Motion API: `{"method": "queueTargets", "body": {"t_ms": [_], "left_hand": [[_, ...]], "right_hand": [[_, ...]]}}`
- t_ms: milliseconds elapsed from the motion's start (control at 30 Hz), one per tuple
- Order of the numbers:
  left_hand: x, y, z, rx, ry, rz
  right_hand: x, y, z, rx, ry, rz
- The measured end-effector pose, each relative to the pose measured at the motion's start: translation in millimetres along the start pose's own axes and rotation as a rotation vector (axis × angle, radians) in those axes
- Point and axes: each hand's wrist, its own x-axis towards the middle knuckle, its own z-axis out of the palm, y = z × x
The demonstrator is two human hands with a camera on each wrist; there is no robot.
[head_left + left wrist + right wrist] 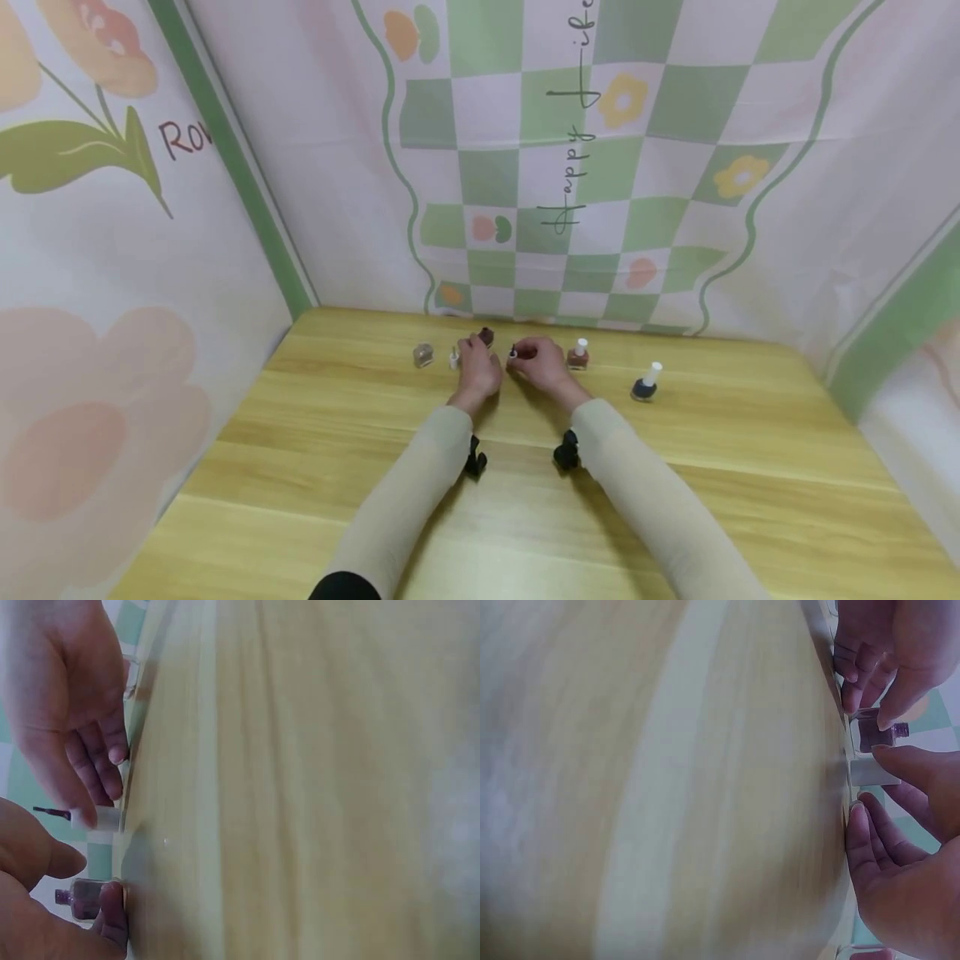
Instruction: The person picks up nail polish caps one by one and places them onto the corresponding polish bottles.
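Note:
My left hand [480,371] is beside an uncapped dark nail polish bottle [486,337] standing on the table. In the left wrist view its thumb and fingers lie around the bottle [86,899], with a gap showing between thumb and glass. My right hand [542,364] pinches a white nail polish cap [874,772], top end down at the table. Its dark brush [51,812] points up. Left of my left hand another white cap [453,359] stands brush up, next to a pale greyish bottle [423,356] without a cap.
Right of my right hand stands a capped reddish-brown polish bottle [577,357]. Farther right is a capped dark blue one [644,387]. A patterned cloth [555,183] hangs along the back edge of the wooden table [517,525].

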Motion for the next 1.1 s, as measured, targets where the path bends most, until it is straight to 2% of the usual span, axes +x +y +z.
{"method": "queueTargets", "body": {"t_ms": [200, 433, 867, 1100], "left_hand": [[6.8, 2.4, 3.9, 0.041, 0.054, -0.027], [5.3, 6.2, 6.7, 0.035, 0.15, -0.041], [8.7, 8.8, 10.7, 0.084, 0.145, -0.098], [3.5, 15.1, 8.0, 0.097, 0.143, -0.108]], "right_hand": [[1.0, 5, -4, 0.014, 0.013, -0.013], [-1.9, 5, -8, 0.02, 0.003, 0.001], [-11.6, 1, -13, 0.046, -0.025, 0.027], [-14.8, 4, -17, 0.036, -0.019, 0.007]]}}
